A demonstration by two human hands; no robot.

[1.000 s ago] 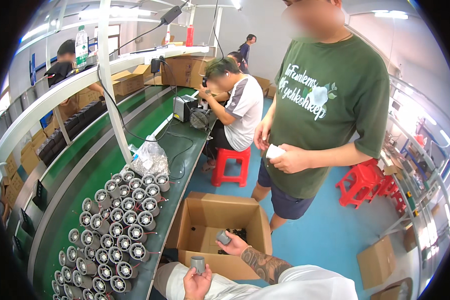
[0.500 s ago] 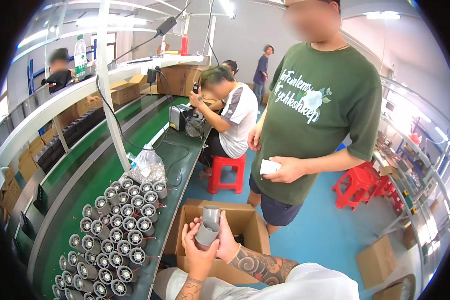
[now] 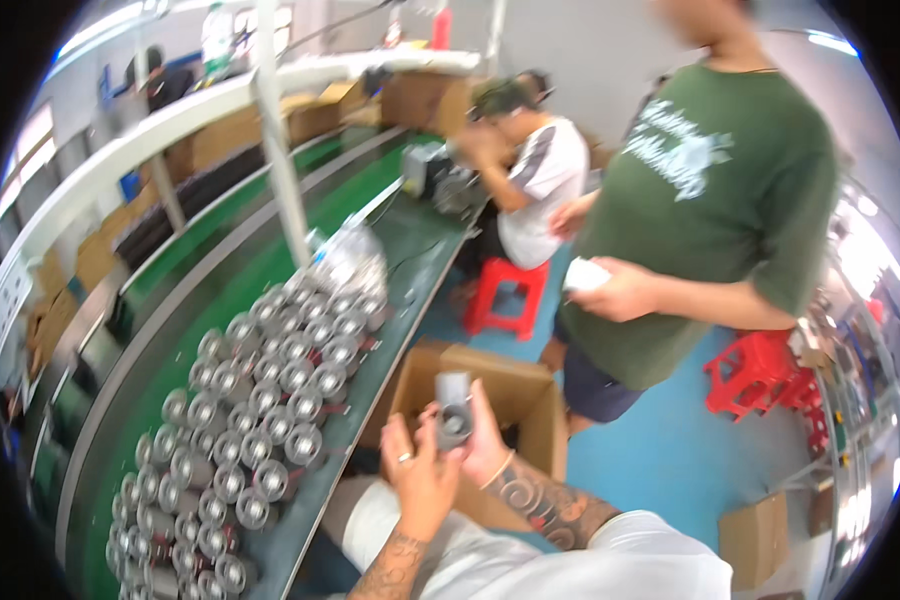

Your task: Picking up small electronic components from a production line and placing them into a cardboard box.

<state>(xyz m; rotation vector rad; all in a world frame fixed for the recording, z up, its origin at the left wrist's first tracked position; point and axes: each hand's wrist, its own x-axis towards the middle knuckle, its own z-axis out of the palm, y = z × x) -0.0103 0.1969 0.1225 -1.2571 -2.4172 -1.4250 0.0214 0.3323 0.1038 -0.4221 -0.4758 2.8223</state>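
Two short grey plastic tubes are held close together in front of me, above an open cardboard box. The far grey tube [image 3: 453, 388] stands upright against the fingers of my right hand [image 3: 485, 440], which is closed about it. The near grey tube [image 3: 454, 428] turns its dark round mouth up toward me. My left hand [image 3: 422, 478], with a ring on one finger, has its thumb and forefinger at the near tube; its other fingers are loosely raised. Motion blur softens the exact grip. The cardboard box [image 3: 555, 425] is just beyond and below my hands.
Many grey round fan-like units [image 3: 255, 430] cover the green bench [image 3: 395, 330] at left, with a clear plastic bag [image 3: 352, 258] behind. A person in a green shirt [image 3: 705, 220] stands close, holding a white object [image 3: 584, 274]. Another sits on a red stool [image 3: 507, 297].
My view has swung left, and the picture is blurred. The near tube's mouth now looks darker, and my left hand's fingers have loosened and spread. Both tubes stay between my hands.
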